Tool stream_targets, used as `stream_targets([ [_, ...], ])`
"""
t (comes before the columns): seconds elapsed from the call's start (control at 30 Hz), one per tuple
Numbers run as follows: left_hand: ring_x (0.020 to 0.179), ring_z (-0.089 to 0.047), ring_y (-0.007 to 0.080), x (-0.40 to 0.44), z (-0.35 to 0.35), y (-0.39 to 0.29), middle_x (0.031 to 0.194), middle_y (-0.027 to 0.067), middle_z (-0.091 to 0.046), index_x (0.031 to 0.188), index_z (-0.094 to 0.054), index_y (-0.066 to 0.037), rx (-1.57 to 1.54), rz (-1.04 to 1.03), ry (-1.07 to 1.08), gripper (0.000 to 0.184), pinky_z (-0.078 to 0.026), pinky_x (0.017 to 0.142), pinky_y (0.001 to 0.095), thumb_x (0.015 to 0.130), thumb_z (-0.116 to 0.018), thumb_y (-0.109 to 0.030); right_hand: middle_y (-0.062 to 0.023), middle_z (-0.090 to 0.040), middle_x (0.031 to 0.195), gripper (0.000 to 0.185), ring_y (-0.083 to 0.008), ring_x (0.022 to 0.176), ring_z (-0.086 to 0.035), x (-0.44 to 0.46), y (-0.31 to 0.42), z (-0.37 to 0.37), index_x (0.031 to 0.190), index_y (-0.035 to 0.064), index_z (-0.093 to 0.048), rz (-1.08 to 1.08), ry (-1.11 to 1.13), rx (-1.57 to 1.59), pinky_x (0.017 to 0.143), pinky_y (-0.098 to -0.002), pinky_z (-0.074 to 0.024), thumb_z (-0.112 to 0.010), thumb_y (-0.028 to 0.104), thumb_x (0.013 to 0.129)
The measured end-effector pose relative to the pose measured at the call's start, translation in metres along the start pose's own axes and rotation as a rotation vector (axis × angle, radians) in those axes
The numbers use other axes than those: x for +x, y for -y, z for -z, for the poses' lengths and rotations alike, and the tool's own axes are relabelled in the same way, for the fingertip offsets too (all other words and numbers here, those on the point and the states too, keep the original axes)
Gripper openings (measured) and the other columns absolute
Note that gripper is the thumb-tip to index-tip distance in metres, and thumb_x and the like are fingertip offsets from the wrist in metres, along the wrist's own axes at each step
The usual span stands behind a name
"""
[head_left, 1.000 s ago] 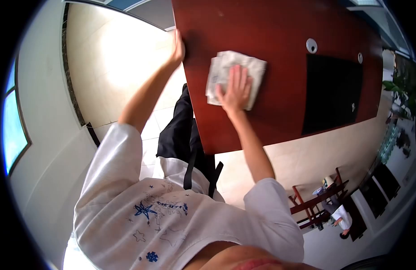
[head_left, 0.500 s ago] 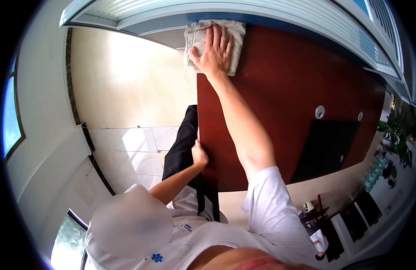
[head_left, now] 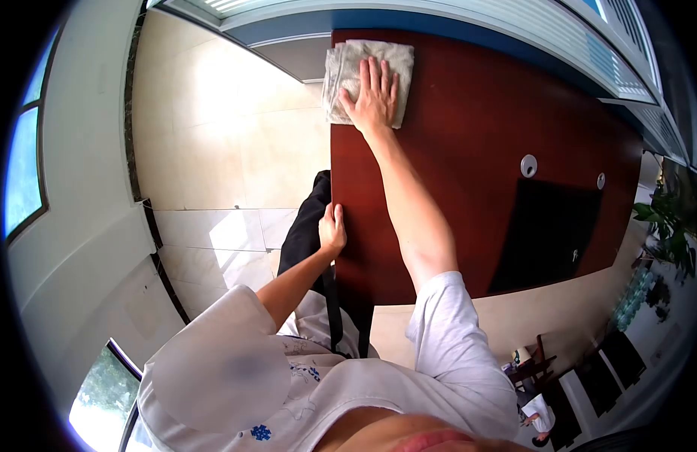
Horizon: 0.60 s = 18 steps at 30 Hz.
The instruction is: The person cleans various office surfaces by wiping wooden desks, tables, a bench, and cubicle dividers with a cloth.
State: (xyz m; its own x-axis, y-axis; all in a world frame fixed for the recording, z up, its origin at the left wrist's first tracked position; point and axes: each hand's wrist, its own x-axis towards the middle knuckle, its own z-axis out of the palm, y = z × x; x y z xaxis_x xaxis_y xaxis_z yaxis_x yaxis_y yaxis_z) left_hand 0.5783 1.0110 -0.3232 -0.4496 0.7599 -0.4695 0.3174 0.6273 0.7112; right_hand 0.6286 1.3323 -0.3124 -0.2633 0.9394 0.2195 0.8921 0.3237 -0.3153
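A folded grey-beige cloth [head_left: 341, 79] lies flat on the reddish-brown desk [head_left: 454, 151], at its far left corner and slightly over the left edge. On the cloth rests my right hand [head_left: 373, 98], palm down with fingers spread, pressing it to the wood. My left hand [head_left: 333, 228] is at the desk's near left edge, its fingers close together against the rim; its palm side is partly hidden. Nothing else shows in that hand.
A black panel [head_left: 548, 233] and two round silver fittings [head_left: 528, 166] are on the desk's right part. A blue-grey partition [head_left: 454, 26] borders its far side. Beyond the right end are a plant [head_left: 668, 226] and a seated person [head_left: 539, 416].
Since the first frame, my right hand has taken the cloth to the far left corner, now slightly in from its half-second-ago place. My left hand has come nearer along the edge.
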Motion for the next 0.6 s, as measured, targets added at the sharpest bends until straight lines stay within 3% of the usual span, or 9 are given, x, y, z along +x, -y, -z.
stream_targets([
  [0.17, 0.101, -0.065, 0.0533, 0.013, -0.016, 0.031, 0.106, 0.0331, -0.07, 0.116, -0.066, 0.002, 0.051, -0.176, -0.147, 0.059, -0.052, 0.086, 0.0594, 0.113, -0.029, -0.045, -0.0084, -0.032, 0.17, 0.085, -0.0315, 0.159, -0.021, -0.168, -0.039, 0.054, 0.161, 0.0089, -0.038, -0.056, 0.007, -0.049, 0.13, -0.0546, -0.0122, -0.052, 0.063, 0.097],
  [0.3, 0.103, -0.065, 0.0538, 0.018, -0.016, 0.021, 0.11, 0.0361, -0.068, 0.117, -0.067, 0.003, 0.201, -0.05, -0.16, 0.067, -0.051, 0.091, 0.0585, 0.112, -0.023, -0.047, -0.012, -0.029, 0.171, 0.083, -0.0335, 0.16, -0.019, -0.339, -0.045, 0.116, 0.162, 0.0058, -0.034, -0.175, 0.046, -0.074, 0.13, -0.0559, -0.0118, -0.053, 0.057, 0.1],
  [0.4, 0.106, -0.065, 0.0532, 0.013, -0.011, 0.012, 0.114, 0.0362, -0.068, 0.126, -0.061, 0.002, 0.141, -0.057, -0.186, 0.062, -0.05, 0.093, 0.0571, 0.111, -0.03, -0.049, -0.0118, -0.028, 0.171, 0.085, -0.0346, 0.16, -0.018, -0.442, -0.04, 0.155, 0.163, 0.0053, -0.031, -0.228, 0.126, -0.061, 0.129, -0.0566, -0.0117, -0.051, 0.058, 0.1],
  [0.5, 0.109, -0.065, 0.0524, 0.004, -0.01, 0.003, 0.118, 0.0345, -0.068, 0.138, -0.052, -0.001, 0.059, -0.048, -0.168, 0.059, -0.051, 0.094, 0.0562, 0.107, -0.043, -0.051, -0.0121, -0.025, 0.172, 0.087, -0.0358, 0.16, -0.016, -0.446, -0.045, 0.151, 0.163, 0.0043, -0.031, -0.231, 0.181, -0.081, 0.129, -0.0582, -0.0092, -0.052, 0.058, 0.097],
  [0.53, 0.111, -0.065, 0.0516, -0.002, -0.007, 0.004, 0.121, 0.0328, -0.067, 0.145, -0.042, -0.002, 0.109, -0.215, -0.232, 0.065, -0.051, 0.096, 0.055, 0.102, -0.054, -0.049, -0.0125, -0.025, 0.172, 0.087, -0.0359, 0.16, -0.016, -0.433, -0.043, 0.148, 0.163, 0.0041, -0.032, -0.216, 0.177, -0.103, 0.129, -0.0582, -0.009, -0.052, 0.057, 0.096],
  [0.6, 0.114, -0.064, 0.0501, -0.01, -0.009, -0.008, 0.125, 0.0336, -0.065, 0.146, -0.042, -0.001, 0.107, -0.226, -0.207, 0.066, -0.05, 0.097, 0.0552, 0.102, -0.056, -0.048, -0.0139, -0.024, 0.172, 0.087, -0.0356, 0.161, -0.015, -0.386, -0.05, 0.134, 0.162, 0.0033, -0.033, -0.176, 0.172, -0.136, 0.129, -0.0581, -0.0085, -0.05, 0.056, 0.095],
])
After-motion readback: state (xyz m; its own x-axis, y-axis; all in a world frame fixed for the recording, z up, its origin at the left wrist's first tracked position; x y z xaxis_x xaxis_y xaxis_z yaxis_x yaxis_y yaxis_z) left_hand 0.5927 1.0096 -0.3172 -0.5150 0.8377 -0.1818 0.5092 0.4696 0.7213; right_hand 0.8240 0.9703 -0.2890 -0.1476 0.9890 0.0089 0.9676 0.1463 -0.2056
